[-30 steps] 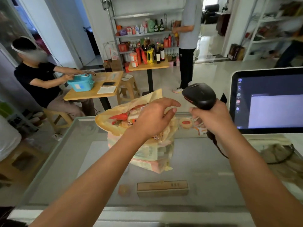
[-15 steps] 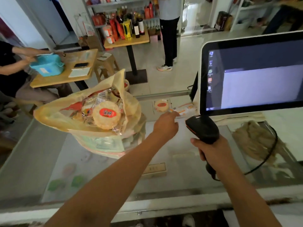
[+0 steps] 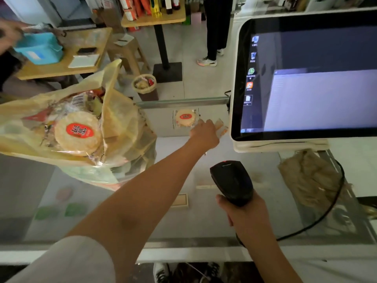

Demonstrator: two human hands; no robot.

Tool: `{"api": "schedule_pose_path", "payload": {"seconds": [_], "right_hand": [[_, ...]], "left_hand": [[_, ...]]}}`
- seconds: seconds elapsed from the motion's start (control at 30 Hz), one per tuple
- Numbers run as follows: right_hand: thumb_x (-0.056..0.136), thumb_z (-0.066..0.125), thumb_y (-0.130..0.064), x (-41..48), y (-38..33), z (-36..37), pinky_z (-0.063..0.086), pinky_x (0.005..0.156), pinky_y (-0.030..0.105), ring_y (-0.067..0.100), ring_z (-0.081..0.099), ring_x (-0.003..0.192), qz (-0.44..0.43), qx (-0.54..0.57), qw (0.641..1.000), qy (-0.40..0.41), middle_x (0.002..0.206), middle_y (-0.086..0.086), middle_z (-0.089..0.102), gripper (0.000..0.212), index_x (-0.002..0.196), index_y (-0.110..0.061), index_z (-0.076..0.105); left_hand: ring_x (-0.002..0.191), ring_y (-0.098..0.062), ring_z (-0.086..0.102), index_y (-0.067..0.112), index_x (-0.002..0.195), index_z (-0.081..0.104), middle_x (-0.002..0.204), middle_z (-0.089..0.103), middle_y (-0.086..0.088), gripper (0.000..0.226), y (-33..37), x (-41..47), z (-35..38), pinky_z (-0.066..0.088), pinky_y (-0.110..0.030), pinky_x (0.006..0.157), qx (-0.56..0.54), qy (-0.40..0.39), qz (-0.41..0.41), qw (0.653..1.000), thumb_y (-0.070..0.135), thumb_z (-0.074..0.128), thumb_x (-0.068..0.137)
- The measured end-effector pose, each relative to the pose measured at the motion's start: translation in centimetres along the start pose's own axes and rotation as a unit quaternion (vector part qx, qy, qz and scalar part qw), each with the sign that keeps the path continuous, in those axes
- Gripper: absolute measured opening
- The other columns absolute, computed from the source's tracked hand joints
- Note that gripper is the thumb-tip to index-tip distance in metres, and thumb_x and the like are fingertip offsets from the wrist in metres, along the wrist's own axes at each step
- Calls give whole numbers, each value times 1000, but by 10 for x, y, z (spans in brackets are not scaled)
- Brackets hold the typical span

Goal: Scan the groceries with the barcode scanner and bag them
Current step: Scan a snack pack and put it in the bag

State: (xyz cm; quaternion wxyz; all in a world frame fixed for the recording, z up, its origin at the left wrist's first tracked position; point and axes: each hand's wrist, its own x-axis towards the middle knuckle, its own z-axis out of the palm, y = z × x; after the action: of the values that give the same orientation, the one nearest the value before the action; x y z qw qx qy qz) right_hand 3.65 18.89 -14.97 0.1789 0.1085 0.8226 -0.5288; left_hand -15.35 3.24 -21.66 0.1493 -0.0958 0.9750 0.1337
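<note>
A yellow plastic bag (image 3: 122, 123) stands open on the glass counter (image 3: 183, 221) at the left, holding a round rice cracker packet (image 3: 78, 135) and other snacks. A second rice cracker packet (image 3: 185, 117) and a small orange packet (image 3: 222, 128) lie at the counter's far edge beside the monitor. My left hand (image 3: 204, 133) reaches out between these two packets, its fingertips hidden at their edges. My right hand (image 3: 244, 213) grips the handle of the black barcode scanner (image 3: 232, 181), nearer to me and pointing forward.
A white-framed monitor (image 3: 306, 78) stands at the right, with the scanner cable (image 3: 326, 211) looping below it. A crumpled brown bag (image 3: 312, 176) lies at the right of the counter. Beyond the counter are a lined waste bin (image 3: 144, 84), wooden tables and a standing person (image 3: 214, 27).
My left hand has left the bag and reached forward to the packets by the monitor. My right hand has lowered the scanner towards me. My view has tilted down.
</note>
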Motion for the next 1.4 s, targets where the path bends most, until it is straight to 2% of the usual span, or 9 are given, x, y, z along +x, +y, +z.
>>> {"api": "schedule_pose_path", "payload": {"seconds": [0.13, 0.27, 0.43, 0.5, 0.6, 0.7, 0.93, 1.1, 1.4], "right_hand": [[78, 78, -22, -12, -4, 1, 44, 59, 24, 18, 57, 57, -12, 10, 1000, 8, 58, 2, 57, 20, 76, -13, 60], [77, 79, -21, -40, -14, 10, 45, 63, 26, 21, 59, 62, -26, 46, 997, 48, 62, 4, 59, 19, 79, -15, 61], [76, 81, -16, -103, -27, 36, 43, 59, 24, 20, 57, 63, -41, 121, 984, 127, 67, 3, 60, 23, 78, -22, 59], [75, 81, -16, -124, -31, 48, 42, 58, 24, 19, 56, 62, -54, 150, 974, 160, 66, 3, 60, 22, 78, -22, 60], [74, 82, -19, -148, -40, 59, 48, 61, 28, 25, 59, 63, -63, 172, 963, 196, 65, 6, 62, 19, 77, -18, 63], [73, 82, -23, -169, -52, 65, 52, 65, 38, 28, 59, 60, -71, 187, 960, 196, 60, 7, 61, 19, 75, -14, 65], [75, 80, -24, -201, -63, 57, 43, 60, 26, 18, 59, 64, -128, 56, 968, 207, 65, 0, 61, 19, 78, -19, 62], [76, 78, -19, -210, -66, 59, 43, 56, 27, 19, 57, 60, -143, 22, 968, 207, 59, 1, 59, 20, 71, -18, 59], [76, 76, -18, -218, -72, 62, 47, 60, 30, 21, 59, 65, -163, -16, 964, 210, 61, -1, 60, 21, 70, -20, 56]], "left_hand": [[102, -27, 57, 9, 134, 43, 119, 56, -9, 62, -13, -31, -22, 52, -34, 78, -292, -106, -88, 946, 20, 75, 82], [97, -26, 64, 15, 102, 57, 108, 66, -9, 23, -16, -81, -54, 52, -39, 64, -629, -130, -105, 759, 10, 74, 87], [118, -38, 59, 11, 106, 55, 116, 64, -15, 23, -16, -140, -89, 46, -63, 95, -827, -145, -96, 535, 26, 66, 94], [119, -38, 59, 10, 108, 55, 112, 65, -17, 27, -19, -162, -99, 43, -63, 96, -856, -153, -86, 486, 31, 65, 94], [115, -34, 64, 12, 122, 57, 121, 68, -14, 44, -25, -190, -110, 46, -62, 92, -861, -175, -60, 473, 38, 70, 89], [105, -31, 67, 11, 114, 60, 111, 72, -12, 33, -25, -213, -121, 49, -58, 88, -875, -159, -30, 457, 32, 69, 91], [89, -23, 68, 18, 95, 59, 93, 71, -5, 14, -41, -241, -139, 55, -50, 83, -772, -55, 24, 633, 26, 70, 92], [90, -24, 68, 19, 97, 58, 95, 71, -4, 12, -50, -253, -150, 56, -48, 77, -762, -45, 59, 644, 22, 69, 92], [106, -31, 68, 17, 101, 60, 116, 71, -11, 17, -59, -257, -159, 55, -54, 90, -754, -43, 70, 651, 23, 71, 90]]}}
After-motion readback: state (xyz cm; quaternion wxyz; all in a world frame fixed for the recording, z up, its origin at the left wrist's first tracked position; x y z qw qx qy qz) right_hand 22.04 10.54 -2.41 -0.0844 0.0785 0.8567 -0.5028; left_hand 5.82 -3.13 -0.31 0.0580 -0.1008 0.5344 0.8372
